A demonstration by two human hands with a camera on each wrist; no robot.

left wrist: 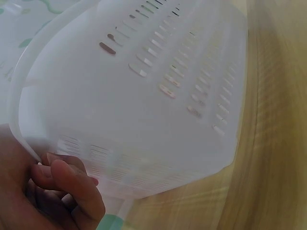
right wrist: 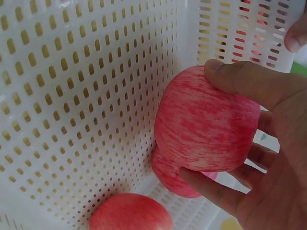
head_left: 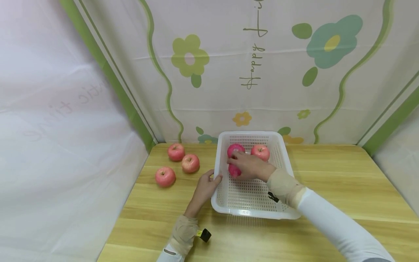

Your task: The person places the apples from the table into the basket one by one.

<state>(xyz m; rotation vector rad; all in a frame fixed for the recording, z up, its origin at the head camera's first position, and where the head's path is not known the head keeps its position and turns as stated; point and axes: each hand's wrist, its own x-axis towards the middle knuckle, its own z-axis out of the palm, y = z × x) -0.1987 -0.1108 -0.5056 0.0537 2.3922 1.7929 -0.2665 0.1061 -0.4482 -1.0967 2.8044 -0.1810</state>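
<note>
A white plastic basket (head_left: 226, 207) with slotted walls stands on the table. Inside it, my right hand (head_left: 247, 165) grips a red apple (right wrist: 206, 120), thumb on one side and fingers on the other. A second dark pink apple (head_left: 235, 148) lies just beyond the held one, partly covered by it in the right wrist view. To its right in the basket sits a lighter apple (head_left: 260, 152). My left hand (head_left: 205, 187) holds the basket's left rim, its fingers curled over the edge in the left wrist view (left wrist: 67, 187).
Left of the basket, three pink apples, a front one (head_left: 165, 177), a middle one (head_left: 190, 163) and a back one (head_left: 176, 152), lie on the wooden table (head_left: 343, 185). A flowered curtain (head_left: 222, 91) hangs behind the table's back edge.
</note>
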